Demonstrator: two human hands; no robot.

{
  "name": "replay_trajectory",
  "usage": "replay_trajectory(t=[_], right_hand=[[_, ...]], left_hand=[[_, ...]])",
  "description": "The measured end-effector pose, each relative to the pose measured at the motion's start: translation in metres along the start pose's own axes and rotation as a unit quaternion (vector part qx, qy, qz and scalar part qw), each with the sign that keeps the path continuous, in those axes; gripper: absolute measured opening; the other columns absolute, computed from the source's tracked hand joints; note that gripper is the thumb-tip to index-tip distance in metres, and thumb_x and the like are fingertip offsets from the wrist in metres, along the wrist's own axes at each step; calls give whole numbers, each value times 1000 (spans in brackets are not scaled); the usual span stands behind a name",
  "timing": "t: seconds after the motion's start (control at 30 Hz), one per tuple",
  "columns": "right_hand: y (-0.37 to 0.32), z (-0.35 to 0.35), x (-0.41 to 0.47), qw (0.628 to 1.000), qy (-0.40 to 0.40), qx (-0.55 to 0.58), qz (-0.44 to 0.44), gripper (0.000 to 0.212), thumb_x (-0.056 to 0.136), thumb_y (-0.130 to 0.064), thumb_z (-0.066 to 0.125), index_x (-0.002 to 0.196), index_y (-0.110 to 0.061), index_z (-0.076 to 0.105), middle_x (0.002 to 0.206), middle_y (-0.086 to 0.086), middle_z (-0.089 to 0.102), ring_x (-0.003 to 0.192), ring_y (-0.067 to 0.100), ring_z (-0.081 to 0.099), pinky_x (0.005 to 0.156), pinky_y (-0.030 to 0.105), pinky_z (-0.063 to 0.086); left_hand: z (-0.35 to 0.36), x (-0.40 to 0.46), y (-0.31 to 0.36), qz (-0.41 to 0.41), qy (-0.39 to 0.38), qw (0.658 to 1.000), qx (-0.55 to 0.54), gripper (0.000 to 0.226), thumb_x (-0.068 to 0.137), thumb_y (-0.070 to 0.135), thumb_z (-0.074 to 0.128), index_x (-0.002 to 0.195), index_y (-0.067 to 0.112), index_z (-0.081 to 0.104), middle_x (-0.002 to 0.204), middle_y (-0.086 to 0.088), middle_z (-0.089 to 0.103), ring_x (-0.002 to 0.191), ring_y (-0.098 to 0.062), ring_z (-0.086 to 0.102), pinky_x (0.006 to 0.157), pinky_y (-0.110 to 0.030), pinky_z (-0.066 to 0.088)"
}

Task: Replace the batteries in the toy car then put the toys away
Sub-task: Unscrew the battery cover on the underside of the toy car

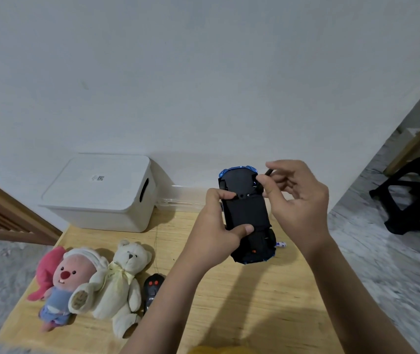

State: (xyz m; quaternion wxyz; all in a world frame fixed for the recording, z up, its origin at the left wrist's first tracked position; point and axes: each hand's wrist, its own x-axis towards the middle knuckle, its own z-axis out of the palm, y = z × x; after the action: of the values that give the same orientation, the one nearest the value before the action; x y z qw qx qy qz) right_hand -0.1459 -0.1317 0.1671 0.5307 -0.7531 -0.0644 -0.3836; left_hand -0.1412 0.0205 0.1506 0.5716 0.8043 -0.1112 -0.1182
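Head view. Two forearms enter from the bottom edge, cut off by the frame. The left hand [216,226] grips the toy car [248,215] along its left flank, thumb across the black underside. The car is held above the wooden counter [229,302], belly toward the camera, long axis running away from the viewer, blue end far. The right hand [298,198] pinches a thin dark tool [268,172] at the far end; its tip is hidden. One small battery [280,244] shows partly behind the car. Two plush toys: one cream bear [124,279], one pink doll [66,279]. One black remote [154,286], partly covered by the left arm. One closed white storage box [99,190].
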Motion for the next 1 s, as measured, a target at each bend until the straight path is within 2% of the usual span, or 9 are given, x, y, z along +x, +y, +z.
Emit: replay_trajectory(t=[0.07,0.13,0.27,0.47,0.53,0.63,0.77,0.9,1.0], right_hand=[[0,0,-1,1000,-1,-15,-21,27,80,-4,72,97,-23,64,80,-14,64,70,10,65,69,29,56],[2,0,-3,999,-2,-18,-33,22,82,-3,70,99,-16,66,88,-10,67,78,8,66,73,27,56],[4,-1,-6,999,11,-8,-36,21,85,0,66,101,-12,67,97,-4,70,89,9,68,79,25,55],[4,0,-4,998,58,34,1,32,79,-3,73,100,-25,64,79,-20,64,73,4,65,75,21,53],[4,1,-3,998,60,33,-15,31,79,-3,73,100,-24,65,80,-16,64,72,7,63,73,22,52],[4,3,-3,999,41,21,-27,20,79,-3,73,93,-16,68,78,0,64,72,12,63,68,25,51],[4,4,-5,999,29,17,-22,18,80,-3,72,94,-14,68,81,3,64,74,19,64,68,31,54],[6,5,-6,999,22,22,-8,21,81,-3,71,100,-10,69,88,10,63,78,22,64,70,28,53],[5,6,-6,999,30,19,-9,21,80,0,72,99,-11,69,88,8,62,79,15,64,71,22,51]], left_hand=[[1,0,0,1,-19,1000,-11,52,82,9,70,98,45,36,103,11,52,68,-12,68,63,-35,60],[1,0,-1,3,-27,999,-20,52,84,6,67,98,45,36,103,9,52,59,-5,65,58,-29,59],[2,2,-3,2,-28,999,-31,53,84,5,67,98,45,36,103,11,53,58,-4,65,60,-29,59],[2,2,-4,8,-22,999,-39,53,83,6,67,98,46,36,104,12,52,65,-12,68,64,-37,60],[2,2,-3,9,-21,999,-42,53,83,6,68,98,46,36,104,12,53,68,-15,69,64,-37,60],[2,2,-3,11,-17,999,-45,53,83,6,68,99,45,36,104,13,52,65,-12,68,60,-30,59],[1,2,-3,9,-11,999,-47,53,83,7,68,98,46,36,105,13,52,63,-9,68,56,-23,57],[1,2,-2,13,-8,999,-46,53,83,8,69,98,47,35,104,15,51,62,-8,67,57,-24,57],[1,2,-3,14,-8,999,-46,53,83,8,69,97,47,36,103,15,52,61,-7,67,58,-24,57]])
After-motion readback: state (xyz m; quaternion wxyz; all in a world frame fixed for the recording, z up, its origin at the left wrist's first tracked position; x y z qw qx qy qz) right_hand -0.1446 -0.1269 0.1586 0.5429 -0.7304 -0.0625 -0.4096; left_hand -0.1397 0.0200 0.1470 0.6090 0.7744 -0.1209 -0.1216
